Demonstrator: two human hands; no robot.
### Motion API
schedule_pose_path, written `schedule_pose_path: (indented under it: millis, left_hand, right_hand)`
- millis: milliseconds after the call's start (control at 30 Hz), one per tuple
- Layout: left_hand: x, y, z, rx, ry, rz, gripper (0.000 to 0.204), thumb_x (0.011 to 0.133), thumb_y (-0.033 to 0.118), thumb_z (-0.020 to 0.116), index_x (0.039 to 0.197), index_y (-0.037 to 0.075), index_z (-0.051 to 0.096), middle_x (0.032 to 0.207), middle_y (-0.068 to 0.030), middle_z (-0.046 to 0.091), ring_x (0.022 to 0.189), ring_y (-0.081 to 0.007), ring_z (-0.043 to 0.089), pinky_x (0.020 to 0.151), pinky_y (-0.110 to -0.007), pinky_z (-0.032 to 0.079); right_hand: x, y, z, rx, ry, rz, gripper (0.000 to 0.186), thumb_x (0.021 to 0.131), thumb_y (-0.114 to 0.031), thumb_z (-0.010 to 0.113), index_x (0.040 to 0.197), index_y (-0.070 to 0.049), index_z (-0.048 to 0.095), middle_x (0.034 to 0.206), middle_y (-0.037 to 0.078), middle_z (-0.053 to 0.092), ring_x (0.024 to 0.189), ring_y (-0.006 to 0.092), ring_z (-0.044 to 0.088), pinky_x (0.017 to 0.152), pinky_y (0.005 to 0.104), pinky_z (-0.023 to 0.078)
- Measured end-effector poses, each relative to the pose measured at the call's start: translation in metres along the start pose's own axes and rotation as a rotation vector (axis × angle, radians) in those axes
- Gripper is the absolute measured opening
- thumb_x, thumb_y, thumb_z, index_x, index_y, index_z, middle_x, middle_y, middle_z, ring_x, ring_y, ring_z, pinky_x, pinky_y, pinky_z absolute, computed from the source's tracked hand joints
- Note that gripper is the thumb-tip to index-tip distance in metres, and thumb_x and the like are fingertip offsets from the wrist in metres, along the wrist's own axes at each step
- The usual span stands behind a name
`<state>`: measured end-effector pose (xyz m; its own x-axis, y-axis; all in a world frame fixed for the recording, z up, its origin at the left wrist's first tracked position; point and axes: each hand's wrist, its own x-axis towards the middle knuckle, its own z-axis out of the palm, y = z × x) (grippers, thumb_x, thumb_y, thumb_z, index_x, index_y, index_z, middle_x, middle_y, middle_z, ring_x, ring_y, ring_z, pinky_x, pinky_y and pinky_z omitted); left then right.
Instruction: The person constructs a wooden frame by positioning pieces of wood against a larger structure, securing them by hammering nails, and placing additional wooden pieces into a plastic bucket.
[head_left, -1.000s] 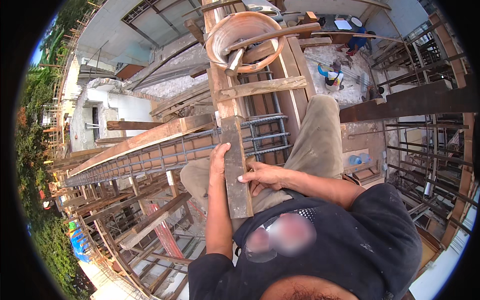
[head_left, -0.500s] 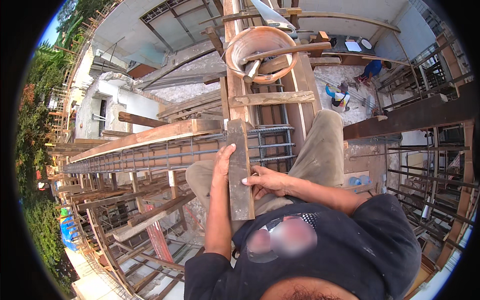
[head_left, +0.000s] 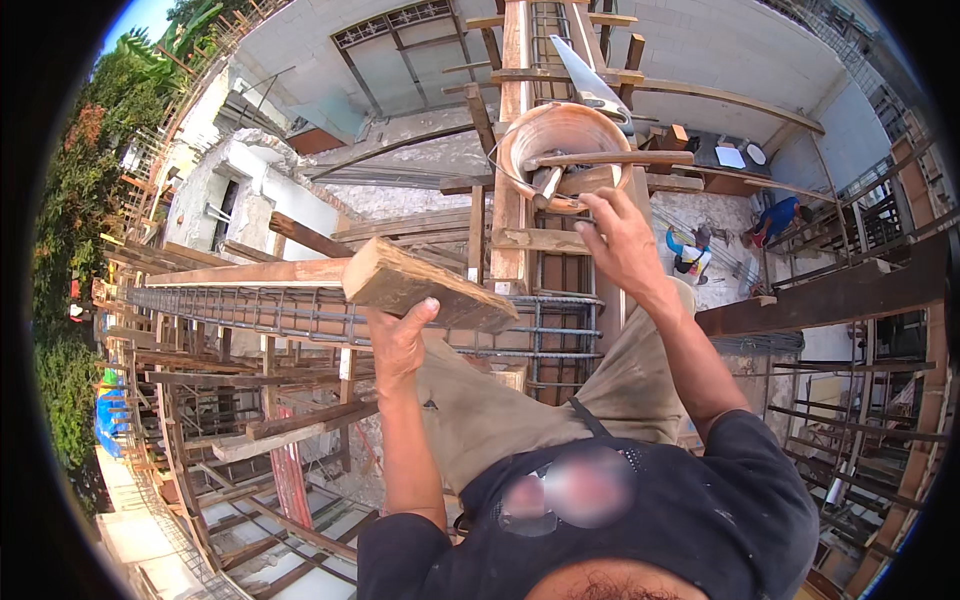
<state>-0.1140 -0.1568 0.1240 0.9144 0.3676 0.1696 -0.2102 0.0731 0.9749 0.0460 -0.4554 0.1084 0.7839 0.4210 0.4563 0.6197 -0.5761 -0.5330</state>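
My left hand point(head_left: 398, 348) grips a short wooden board point(head_left: 440, 298) from below, its thumb on the near face. The board is tilted, with one sawn end turned up at the left. My right hand point(head_left: 632, 248) is raised beside the near rim of an orange-brown bucket point(head_left: 522, 132). Thumb and forefinger are apart and no thing shows between them; the other fingers are partly hidden. A wooden stick or handle point(head_left: 640, 158) lies across the bucket's mouth, with more wood pieces inside. Behind the bucket rests a handsaw point(head_left: 580, 78) with a pale blade.
Steel rebar cages point(head_left: 565, 345) run ahead of me and to the left, between formwork boards. A wooden crosspiece point(head_left: 540, 240) spans the formwork below the bucket. Two people point(head_left: 690, 258) are on the lower floor at right. Timber scaffolding point(head_left: 300, 430) drops away at lower left.
The board has swung from upright in front of me to a tilted position at the left, held by my left hand alone. My right hand has let go and moved forward to the bucket.
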Motion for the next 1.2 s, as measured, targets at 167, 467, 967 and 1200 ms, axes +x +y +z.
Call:
schedule_pose_path:
  millis: [167, 467, 967, 1200]
  left_hand:
    - [-0.009, -0.021, -0.01, 0.347, 0.027, 0.117, 0.034, 0.085, -0.009, 0.067, 0.11, 0.013, 0.071, 0.099, -0.0133, 0.068, 0.087, -0.03, 0.064, 0.084, -0.04, 0.052]
    - [-0.025, -0.038, -0.019, 0.159, 0.199, -0.057, 0.021, 0.082, -0.002, 0.069, 0.103, -0.002, 0.067, 0.097, -0.0073, 0.067, 0.086, -0.0256, 0.063, 0.08, -0.036, 0.05]
    - [-0.059, 0.011, 0.001, 0.26, 0.084, -0.009, 0.066, 0.071, -0.001, 0.089, 0.13, 0.001, 0.06, 0.129, -0.0135, 0.067, 0.117, -0.0193, 0.065, 0.102, -0.035, 0.052]
    - [-0.08, -0.001, 0.022, 0.398, 0.126, 0.105, 0.068, 0.067, 0.001, 0.09, 0.129, 0.006, 0.063, 0.129, -0.0152, 0.069, 0.12, -0.0284, 0.068, 0.101, -0.037, 0.053]
  right_hand:
    - [0.068, 0.143, -0.009, -0.792, -0.029, -0.096, 0.044, 0.086, -0.006, 0.063, 0.13, -0.011, 0.063, 0.13, 0.019, 0.06, 0.124, 0.0379, 0.057, 0.106, 0.0548, 0.042]
    - [0.105, 0.166, -0.006, -0.635, -0.396, 0.04, 0.032, 0.084, -0.009, 0.063, 0.116, -0.01, 0.069, 0.109, 0.017, 0.068, 0.108, 0.0391, 0.065, 0.088, 0.0537, 0.053]
    - [-0.013, 0.06, -0.038, 0.698, 0.082, 0.501, 0.041, 0.09, -0.012, 0.065, 0.128, 0.003, 0.063, 0.093, 0.003, 0.066, 0.082, 0.0078, 0.056, 0.077, 0.0274, 0.046]
    - [-0.121, -0.036, 0.003, 0.934, -0.097, 0.543, 0.018, 0.099, -0.01, 0.067, 0.113, -0.002, 0.058, 0.079, 0.002, 0.062, 0.068, 0.0093, 0.061, 0.061, 0.025, 0.05]
